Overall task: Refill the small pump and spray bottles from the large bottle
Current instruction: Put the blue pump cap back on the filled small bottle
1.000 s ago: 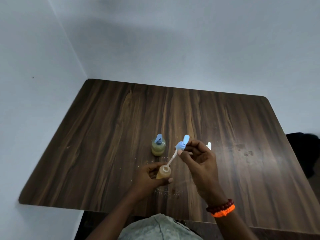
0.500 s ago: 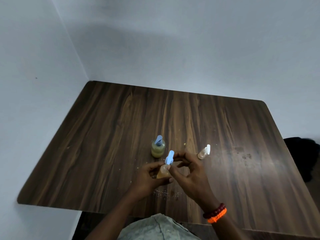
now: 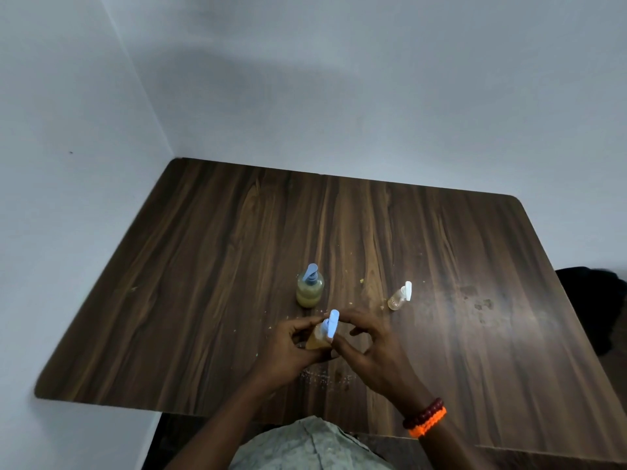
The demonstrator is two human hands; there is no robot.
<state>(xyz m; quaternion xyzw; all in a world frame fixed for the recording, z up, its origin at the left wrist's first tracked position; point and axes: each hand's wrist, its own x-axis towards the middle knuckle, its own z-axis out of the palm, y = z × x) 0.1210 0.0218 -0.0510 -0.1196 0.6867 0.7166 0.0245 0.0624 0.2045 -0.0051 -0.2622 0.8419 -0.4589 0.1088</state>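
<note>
Near the front of the surface [image 3: 210,266], the left hand [image 3: 288,347] wraps the small pump bottle [image 3: 317,339] to steady it. The right hand [image 3: 368,347] pinches its blue pump head [image 3: 331,323], seemingly screwing it down, though fingers hide the neck. The large bottle [image 3: 309,289] and spray bottle [image 3: 399,296] stand just beyond.

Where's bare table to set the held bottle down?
Bare: left of the pump bottle to the table edge, and the far half behind both standing bottles. Crowded: between pump bottle, spray bottle and both hands.
</note>
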